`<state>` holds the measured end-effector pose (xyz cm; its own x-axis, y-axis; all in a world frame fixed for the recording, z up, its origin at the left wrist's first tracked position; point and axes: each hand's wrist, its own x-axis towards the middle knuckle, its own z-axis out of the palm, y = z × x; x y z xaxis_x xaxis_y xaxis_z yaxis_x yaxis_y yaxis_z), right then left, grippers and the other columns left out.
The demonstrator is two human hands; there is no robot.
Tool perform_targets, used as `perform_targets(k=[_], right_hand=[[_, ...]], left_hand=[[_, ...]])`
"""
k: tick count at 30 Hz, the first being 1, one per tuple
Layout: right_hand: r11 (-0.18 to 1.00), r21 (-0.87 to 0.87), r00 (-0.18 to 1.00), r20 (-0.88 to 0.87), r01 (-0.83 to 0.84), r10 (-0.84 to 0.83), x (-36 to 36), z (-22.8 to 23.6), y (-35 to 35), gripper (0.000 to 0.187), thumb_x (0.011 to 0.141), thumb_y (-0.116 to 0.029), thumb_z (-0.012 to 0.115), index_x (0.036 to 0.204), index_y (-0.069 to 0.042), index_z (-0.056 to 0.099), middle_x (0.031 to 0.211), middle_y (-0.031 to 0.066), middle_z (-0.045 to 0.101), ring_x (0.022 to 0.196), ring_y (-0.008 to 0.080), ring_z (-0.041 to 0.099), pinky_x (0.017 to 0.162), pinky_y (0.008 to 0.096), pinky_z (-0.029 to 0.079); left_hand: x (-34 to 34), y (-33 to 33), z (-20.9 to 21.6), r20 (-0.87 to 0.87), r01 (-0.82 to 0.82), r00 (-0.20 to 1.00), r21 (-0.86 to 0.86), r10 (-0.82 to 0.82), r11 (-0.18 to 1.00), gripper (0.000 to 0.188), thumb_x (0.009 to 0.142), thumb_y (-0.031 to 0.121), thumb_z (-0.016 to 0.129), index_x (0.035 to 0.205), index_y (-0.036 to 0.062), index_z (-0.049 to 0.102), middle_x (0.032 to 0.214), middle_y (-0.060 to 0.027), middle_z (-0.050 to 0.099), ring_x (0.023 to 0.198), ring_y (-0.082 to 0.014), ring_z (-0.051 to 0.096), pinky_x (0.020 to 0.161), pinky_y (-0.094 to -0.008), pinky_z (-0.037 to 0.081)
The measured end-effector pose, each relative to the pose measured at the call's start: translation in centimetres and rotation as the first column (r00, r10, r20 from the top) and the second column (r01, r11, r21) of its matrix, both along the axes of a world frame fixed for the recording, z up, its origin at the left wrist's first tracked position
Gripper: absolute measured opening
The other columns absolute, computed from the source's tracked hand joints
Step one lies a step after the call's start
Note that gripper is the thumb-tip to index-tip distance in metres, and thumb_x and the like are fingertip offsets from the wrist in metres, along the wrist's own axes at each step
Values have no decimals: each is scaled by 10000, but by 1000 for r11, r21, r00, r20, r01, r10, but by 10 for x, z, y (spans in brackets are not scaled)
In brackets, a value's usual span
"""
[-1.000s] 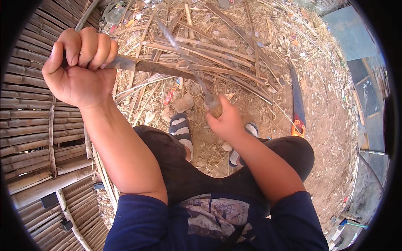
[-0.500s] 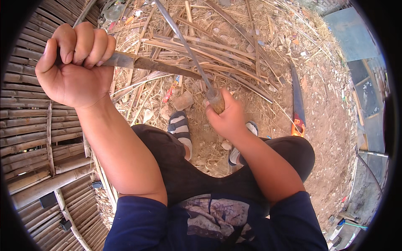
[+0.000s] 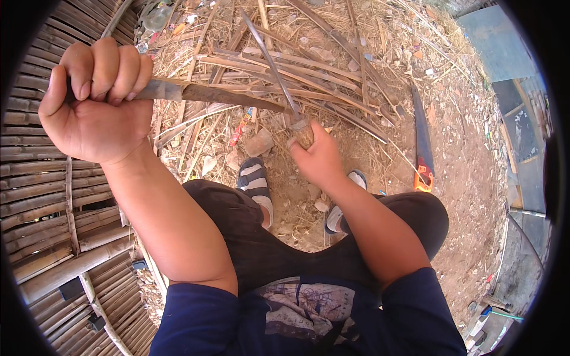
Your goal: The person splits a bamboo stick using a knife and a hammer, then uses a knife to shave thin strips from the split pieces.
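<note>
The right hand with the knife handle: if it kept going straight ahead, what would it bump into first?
Probably the pile of split bamboo strips on the ground just beyond the right hand, though one view leaves the depth unsure.

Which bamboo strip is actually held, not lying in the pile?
The thin strip rising from the right hand; the knife blade meets it. The rest lie loose on the ground.

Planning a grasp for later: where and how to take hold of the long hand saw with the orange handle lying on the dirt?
Grip the long hand saw by its orange handle, probably best from above. It lies flat on the bare dirt ground, handle at the near end, dark blade running away toward the pile of split bamboo strips. The handle end seems free of clutter; tooth detail is too small to tell.
</note>
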<state>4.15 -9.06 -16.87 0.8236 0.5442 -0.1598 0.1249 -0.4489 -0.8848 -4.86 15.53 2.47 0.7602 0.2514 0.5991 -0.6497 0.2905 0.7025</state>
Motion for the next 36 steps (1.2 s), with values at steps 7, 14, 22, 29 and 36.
perform_targets(k=[7, 14, 22, 29, 36], right_hand=[[982, -167, 996, 17, -84, 88, -12, -56, -10, 422, 776, -179, 690, 1122, 31, 572, 700, 219, 646, 690, 376, 659, 651, 445, 505], [996, -47, 994, 71, -82, 85, -5, 26, -10, 388, 768, -172, 692, 1094, 14, 594, 739, 215, 657, 719, 369, 669, 662, 430, 510], [953, -294, 990, 95, -77, 109, -9, -52, -14, 370, 784, -157, 663, 1108, 14, 607, 756, 196, 667, 703, 329, 666, 673, 410, 510], [961, -245, 992, -48, -125, 117, 2, 11, -14, 395, 773, -153, 676, 1125, 11, 605, 736, 176, 656, 663, 299, 655, 666, 397, 509], [998, 16, 997, 29, -66, 65, -12, -23, -16, 348, 776, -191, 697, 1050, -2, 596, 780, 214, 675, 781, 370, 682, 704, 467, 520]], left_hand=[[7, -11, 1, -21, -205, 979, -39, 204, 978, 322, 890, 281, 504, 631, 155, 360, 582, 31, 297, 508, -100, 221, 517, -271, 221], [4, -11, 3, -10, -282, 959, -50, 282, 958, 327, 895, 275, 487, 630, 151, 342, 584, 27, 285, 508, -101, 209, 513, -271, 211], [3, -12, -1, -9, -195, 981, -66, 195, 979, 334, 891, 283, 497, 630, 151, 336, 581, 26, 288, 502, -99, 210, 507, -273, 210], [2, -2, 0, 9, -184, 983, -86, 185, 979, 335, 918, 303, 464, 649, 144, 344, 579, 21, 284, 506, -105, 199, 500, -282, 197], [1, -9, 2, -2, -177, 984, -63, 177, 982, 332, 905, 280, 481, 634, 152, 339, 581, 30, 288, 506, -100, 207, 508, -274, 208]])
